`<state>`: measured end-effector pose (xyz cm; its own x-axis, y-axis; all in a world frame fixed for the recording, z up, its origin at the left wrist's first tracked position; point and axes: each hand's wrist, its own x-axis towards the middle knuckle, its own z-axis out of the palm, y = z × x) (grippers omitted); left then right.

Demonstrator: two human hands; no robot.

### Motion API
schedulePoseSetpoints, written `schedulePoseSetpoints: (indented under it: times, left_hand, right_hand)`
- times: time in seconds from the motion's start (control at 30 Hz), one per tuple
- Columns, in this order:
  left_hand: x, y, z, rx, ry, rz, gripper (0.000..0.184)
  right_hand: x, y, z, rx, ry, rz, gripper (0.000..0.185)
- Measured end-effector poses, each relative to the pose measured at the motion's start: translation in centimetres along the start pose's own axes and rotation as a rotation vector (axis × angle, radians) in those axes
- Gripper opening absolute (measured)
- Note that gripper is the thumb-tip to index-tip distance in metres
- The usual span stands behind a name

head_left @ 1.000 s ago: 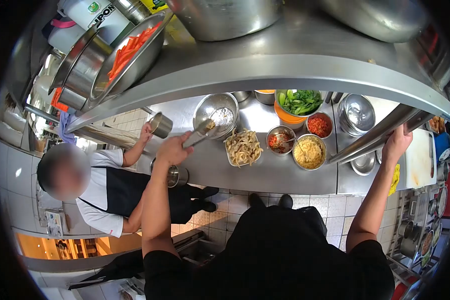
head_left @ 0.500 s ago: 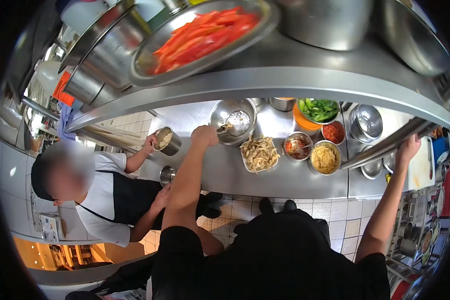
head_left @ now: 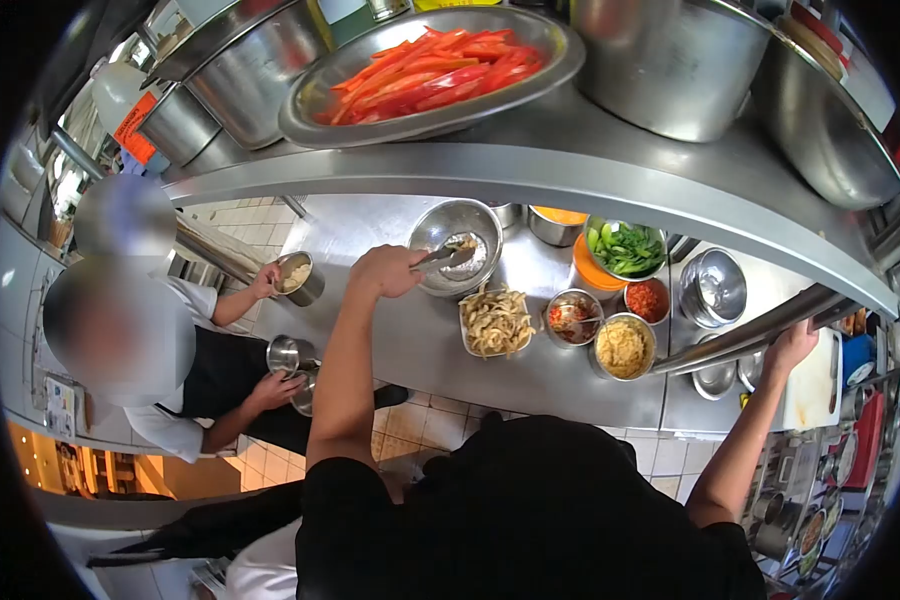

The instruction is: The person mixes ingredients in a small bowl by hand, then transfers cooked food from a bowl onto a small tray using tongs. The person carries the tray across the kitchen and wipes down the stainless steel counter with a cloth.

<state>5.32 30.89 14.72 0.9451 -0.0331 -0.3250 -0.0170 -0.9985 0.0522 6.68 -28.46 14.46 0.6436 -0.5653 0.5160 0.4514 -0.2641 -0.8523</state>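
My left hand [head_left: 388, 271] is closed round metal tongs [head_left: 432, 259], whose tips reach over a steel mixing bowl [head_left: 425, 228]. Some brownish food shows at the tips, and a whitish patch lies in the bowl. Nearest to that bowl is a square container of pale brown strips [head_left: 497, 322], perhaps mushrooms. On the other side, my right hand [head_left: 792, 346] wraps round a slanting metal post [head_left: 730, 343] of the shelf; part of its grip is hidden. Between the hands stand pots of chopped red pepper mix [head_left: 572, 317], yellow minced food [head_left: 624, 347] and red minced food [head_left: 647, 299].
Overhead, the steel shelf [head_left: 530, 165] carries a tray of red pepper strips [head_left: 440, 75] and large pots. Green vegetables [head_left: 625, 247] sit in a bowl at the counter's back. At left, a co-worker's hands hold metal pots [head_left: 308, 285]. Stacked bowls [head_left: 713, 288] stand at right.
The view has shifted. My left hand still holds the tongs, their tips now farther over the bowl. The co-worker's lower hand now shows with two small metal pots; a second person's head appears behind.
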Motion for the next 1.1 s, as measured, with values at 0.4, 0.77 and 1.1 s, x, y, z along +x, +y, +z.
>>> schedulePoseSetpoints:
  times: [0.4, 0.77, 1.1]
  left_hand:
    - [-3.7, 4.9, 2.7, -0.062, -0.111, -0.073, 0.046]
    - [-6.4, 4.2, 3.5, -0.155, 0.015, -0.071, 0.046]
    - [2.9, -3.9, 0.3, -0.248, 0.298, -0.035, 0.045]
  right_hand:
    - [-0.5, -1.0, 0.5, 0.092, -0.097, 0.048, 0.021]
    - [-0.6, -1.0, 0.7, 0.066, -0.048, 0.070, 0.024]
    - [2.0, 2.5, -1.4, -0.021, -0.019, -0.007, 0.028]
